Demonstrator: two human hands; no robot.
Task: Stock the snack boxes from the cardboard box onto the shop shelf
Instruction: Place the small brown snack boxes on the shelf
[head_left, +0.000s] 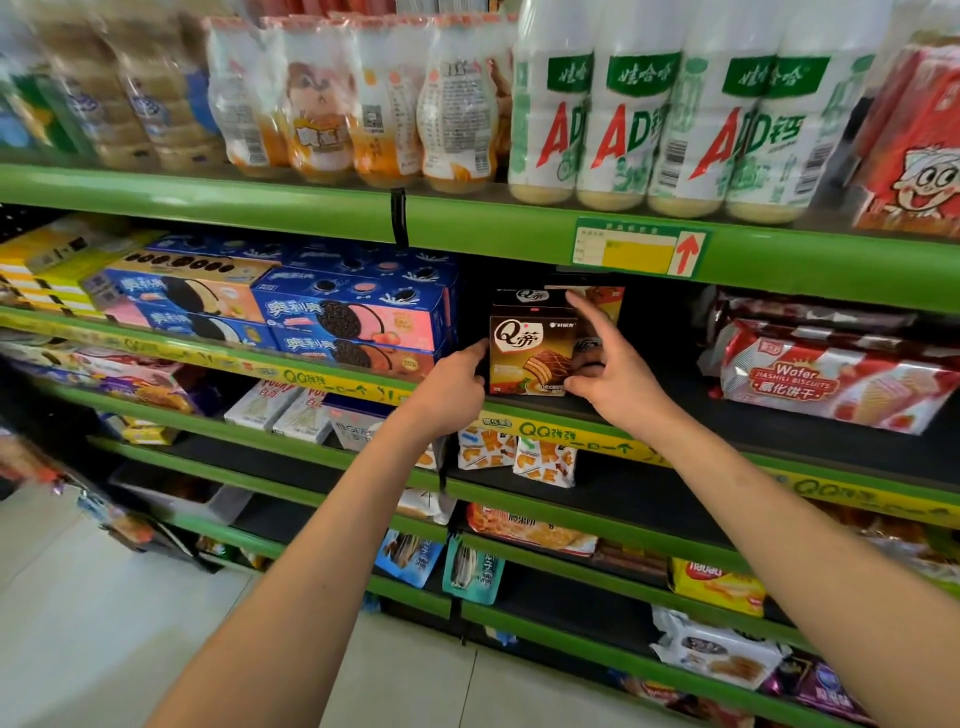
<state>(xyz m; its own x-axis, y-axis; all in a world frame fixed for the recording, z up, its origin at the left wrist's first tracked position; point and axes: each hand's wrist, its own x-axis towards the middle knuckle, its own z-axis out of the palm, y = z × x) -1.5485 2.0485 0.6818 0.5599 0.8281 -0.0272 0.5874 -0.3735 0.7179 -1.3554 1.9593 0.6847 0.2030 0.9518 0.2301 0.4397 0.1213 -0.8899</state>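
Observation:
A brown snack box (527, 348) printed with a chocolate pie stands upright on the green shop shelf (587, 439), second level from the top. My left hand (449, 389) holds the box's left side, its fingertips on the left edge. On the right side my right hand (610, 371) spans the box, thumb at the lower right corner and index finger up at the top right corner. A second box (605, 301) of the same kind shows partly behind it. The cardboard box is out of view.
Blue cookie boxes (358, 312) are stacked just left of the snack box. A red wafer pack (831, 379) lies to the right, with bare black shelf (670, 379) between. Drink bottles (644, 114) fill the shelf above. Lower shelves hold bags and packets.

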